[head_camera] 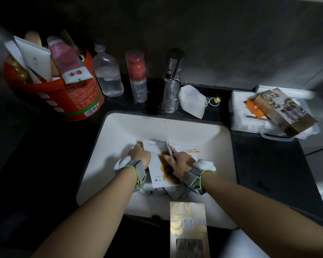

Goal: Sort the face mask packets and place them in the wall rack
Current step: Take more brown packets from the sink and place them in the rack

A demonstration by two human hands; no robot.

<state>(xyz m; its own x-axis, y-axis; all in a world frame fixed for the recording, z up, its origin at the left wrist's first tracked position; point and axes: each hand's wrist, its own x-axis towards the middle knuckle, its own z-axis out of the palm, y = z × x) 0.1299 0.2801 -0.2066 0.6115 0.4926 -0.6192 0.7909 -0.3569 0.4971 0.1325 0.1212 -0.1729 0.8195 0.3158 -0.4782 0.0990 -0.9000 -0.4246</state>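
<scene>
Dim light; both hands down in the white sink basin (119, 131), each wrist strapped with a grey band edged in green. Face mask packets (158, 172) lie in a loose pile at the middle of the basin, white with an orange-brown picture and an orange bar near the top right corner of one; the small print on them is too fine to read. Left hand (139, 153) closed over the left edge of the pile, fingers curled under and hidden, so exact grip cannot be told; right hand (179, 162) pinching one thin packet that stands on edge above the pile, thumb lying across the printed face. At the basin's near rim a gold box (187, 228) with a white seal-like emblem; lettering at its top too faint to read. Along the counter's back edge: red tub (76, 98) at the left back corner with a barcode label, stuffed with tubes, one sachet showing red Chinese characters; clear bottle (107, 75); red-capped pump bottle (137, 75); chrome tap (172, 81) behind the basin, its black strap bearing partial letters; folded white respirator mask (191, 101) just beside the tap; at the right back corner a white tray (239, 108) holding an orange sachet and a second gold-patterned box (285, 110) tilted across it.
</scene>
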